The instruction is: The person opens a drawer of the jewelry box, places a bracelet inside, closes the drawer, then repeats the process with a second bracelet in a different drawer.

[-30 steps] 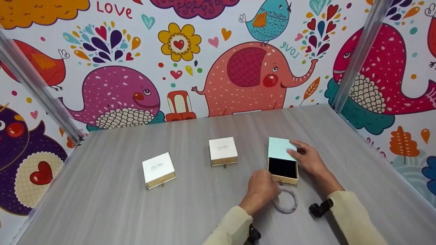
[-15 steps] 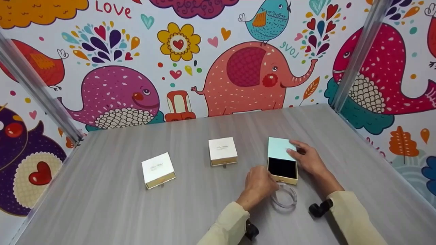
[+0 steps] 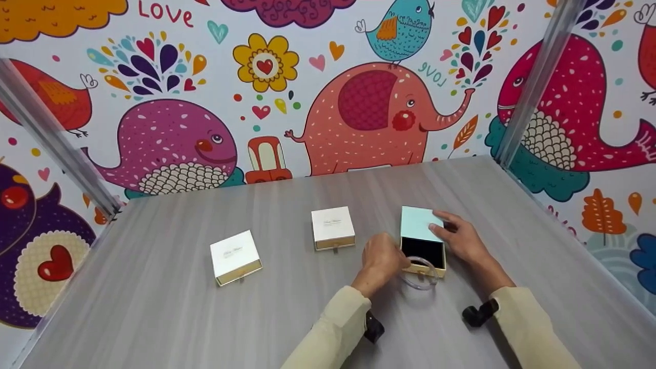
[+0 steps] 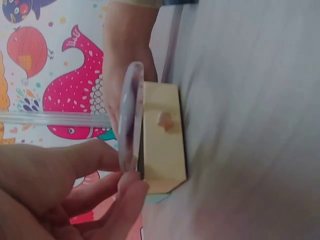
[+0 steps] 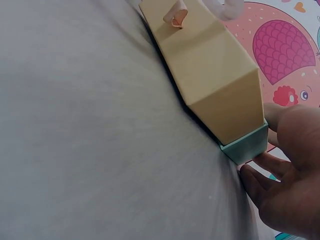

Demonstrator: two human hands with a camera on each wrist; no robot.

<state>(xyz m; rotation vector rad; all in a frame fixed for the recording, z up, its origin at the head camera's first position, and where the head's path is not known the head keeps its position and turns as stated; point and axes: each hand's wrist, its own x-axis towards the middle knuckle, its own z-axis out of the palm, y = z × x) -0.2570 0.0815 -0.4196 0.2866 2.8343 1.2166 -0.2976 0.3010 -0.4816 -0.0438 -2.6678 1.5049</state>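
A clear, pale lilac bangle [image 3: 417, 288] is pinched at its left edge by my left hand [image 3: 382, 258]. It hangs just over the front of a drawer-style gift box, overlapping it in the head view. In the left wrist view the bangle [image 4: 128, 110] is seen edge-on between fingertips and thumb. The box has a mint sleeve [image 3: 416, 221] and a cream drawer [image 5: 220, 60] pulled partway out, with a black lining [image 3: 417, 248]. My right hand [image 3: 464, 241] holds the sleeve's right side, its thumb on top.
Two closed white gift boxes with gold fronts stand to the left: one box [image 3: 332, 224] nearby, another box [image 3: 234, 253] farther left. All rest on the grey wood-grain table [image 3: 169, 302]. Printed wall panels [image 3: 287, 102] enclose the back and sides.
My left hand has lifted the bangle and carried it forward, from the table in front of the box to over the drawer's front edge. My right hand stays on the sleeve.
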